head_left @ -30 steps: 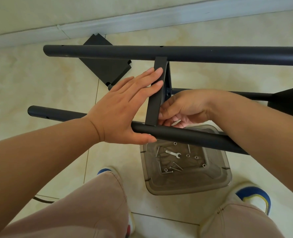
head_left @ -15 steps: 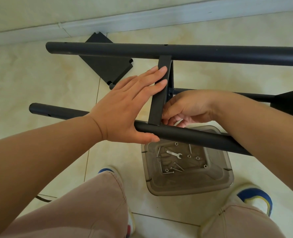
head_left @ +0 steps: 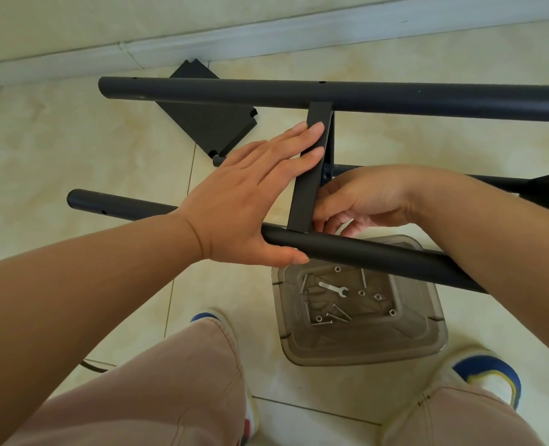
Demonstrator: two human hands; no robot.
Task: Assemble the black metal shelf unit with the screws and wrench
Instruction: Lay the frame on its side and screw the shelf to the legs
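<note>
At lower centre, a clear tray (head_left: 356,346) on the floor holds the wrench (head_left: 333,288) and screws (head_left: 340,312). Above it, the near tube (head_left: 363,252) is braced by the left hand (head_left: 250,204), fingers flat against the crossbar (head_left: 308,188). The right hand (head_left: 363,201) is curled beside the crossbar; its contents cannot be determined. The far tube (head_left: 331,94) spans the upper frame.

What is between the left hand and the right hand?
In the head view, the black crossbar stands between them: left hand presses its left side, right hand is at its right.
</note>
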